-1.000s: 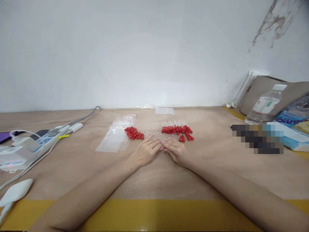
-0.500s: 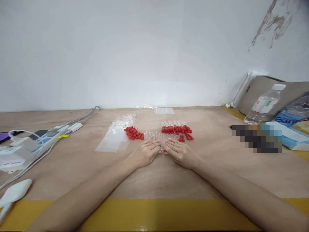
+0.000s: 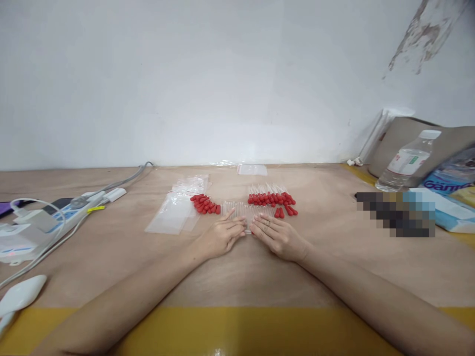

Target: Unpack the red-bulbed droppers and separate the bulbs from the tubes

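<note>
At 6 o'clock, nearest you, a yellow strip (image 3: 237,326) edges the table (image 3: 230,282); your forearms (image 3: 159,279) cross it before the frame cuts them off. Toward 8, a smooth white object (image 3: 24,294) is cropped on the left, too little shown to identify.

At the dial's centre, your left hand (image 3: 226,236) and right hand (image 3: 279,236) lie palm down, angled together with a narrow gap between their fingertips. Your left fingers are loosely bent, one reaching over the row of clear tubes (image 3: 233,209); your right fingers lie side by side, slightly curled. Both hands touch the tubes and cover their near ends. A bit of red (image 3: 253,231) peeks out at your right fingertips, but you cannot tell whether either hand grips anything underneath.

Just beyond your fingers, toward 12, the tubes lie side by side. Toward 10, red bulbs (image 3: 204,204) crowd the row's end, partly over clear bags (image 3: 168,213) whose layers blur together. Toward 2 lie a few loose bulbs (image 3: 279,213); toward 1, red-bulbed droppers (image 3: 270,199) point pale tips wallward.

At 9, chargers (image 3: 25,237) hide part of a power strip (image 3: 67,220). At 3, a pixelated patch (image 3: 397,215) conceals whatever lies there. Toward 2 stands a bottle (image 3: 406,160). At 12, one small bag (image 3: 252,170) lies near the wall (image 3: 237,84).
</note>
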The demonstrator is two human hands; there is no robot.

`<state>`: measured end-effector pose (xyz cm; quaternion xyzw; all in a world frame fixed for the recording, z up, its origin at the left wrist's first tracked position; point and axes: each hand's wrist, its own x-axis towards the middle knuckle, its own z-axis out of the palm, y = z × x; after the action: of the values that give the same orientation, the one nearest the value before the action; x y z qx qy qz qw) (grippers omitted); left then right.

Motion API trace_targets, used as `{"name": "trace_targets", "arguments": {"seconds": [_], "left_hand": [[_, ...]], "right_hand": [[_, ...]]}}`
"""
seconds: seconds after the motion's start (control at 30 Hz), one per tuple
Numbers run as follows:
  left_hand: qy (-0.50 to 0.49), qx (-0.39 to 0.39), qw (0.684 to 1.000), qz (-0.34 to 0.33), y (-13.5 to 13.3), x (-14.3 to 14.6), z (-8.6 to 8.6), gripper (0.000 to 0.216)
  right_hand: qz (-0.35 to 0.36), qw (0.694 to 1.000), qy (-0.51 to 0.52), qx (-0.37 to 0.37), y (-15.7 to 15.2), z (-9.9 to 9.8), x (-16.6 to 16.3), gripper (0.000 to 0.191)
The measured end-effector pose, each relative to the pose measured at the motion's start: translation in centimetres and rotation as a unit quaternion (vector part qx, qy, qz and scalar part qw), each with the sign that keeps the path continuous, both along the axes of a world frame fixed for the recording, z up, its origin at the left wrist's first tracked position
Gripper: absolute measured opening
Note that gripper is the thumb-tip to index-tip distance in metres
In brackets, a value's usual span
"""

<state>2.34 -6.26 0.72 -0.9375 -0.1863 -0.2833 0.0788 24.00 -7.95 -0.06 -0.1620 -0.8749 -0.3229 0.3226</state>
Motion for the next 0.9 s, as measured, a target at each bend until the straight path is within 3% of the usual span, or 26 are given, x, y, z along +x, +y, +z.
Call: {"name": "trace_targets", "arguments": {"seconds": [0.4,0.47,0.57,0.7,0.9], "left_hand": [[-0.036,-0.014,0.999,-0.01,0.2,-0.9,-0.5,0.019],[-0.06,-0.006,0.998,0.018,0.5,-1.7,-0.5,0.019],[-0.075,0.006,0.995,0.06,1.1,-2.4,-0.4,0.018],[-0.104,0.018,0.987,0.121,1.9,-2.4,-0.5,0.02],[-0.083,0.024,0.981,0.174,2.8,-2.2,-1.2,0.036]], "right_hand": [[0.035,0.998,0.015,-0.05,-0.2,0.3,2.1,0.034],[0.008,0.994,0.076,-0.079,0.3,0.2,3.2,0.034],[-0.087,0.968,0.197,-0.128,1.2,0.1,4.5,0.027],[-0.243,0.92,0.224,-0.211,2.1,0.4,5.5,0.029],[-0.26,0.865,0.263,-0.339,2.4,0.8,6.6,0.028]]}}
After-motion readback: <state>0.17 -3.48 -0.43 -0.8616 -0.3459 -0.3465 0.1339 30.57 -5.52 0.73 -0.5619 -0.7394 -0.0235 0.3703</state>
